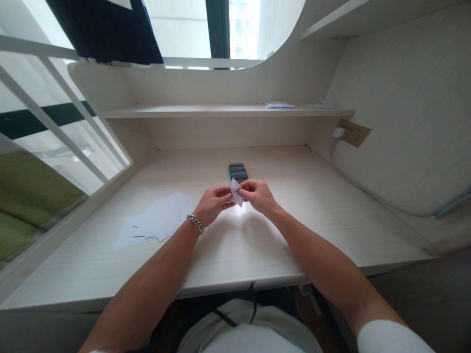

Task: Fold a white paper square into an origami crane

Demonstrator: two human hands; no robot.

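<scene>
Paper (236,192) | pinched between left (217,203) and right hand (256,195) fingertips

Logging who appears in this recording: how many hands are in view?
2. The left hand is at the left side of the folded paper, the right hand at its right, both over the desk. No other hand shows.

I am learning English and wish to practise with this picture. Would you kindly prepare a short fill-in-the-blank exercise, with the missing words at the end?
1. The left hand and the right hand hold something small, white and folded, made of ____.
2. The chain bracelet is worn on the ____ wrist.
3. A white plug sits in the socket on the wall to the ____ of the desk.

Missing words: paper; left; right.
</scene>
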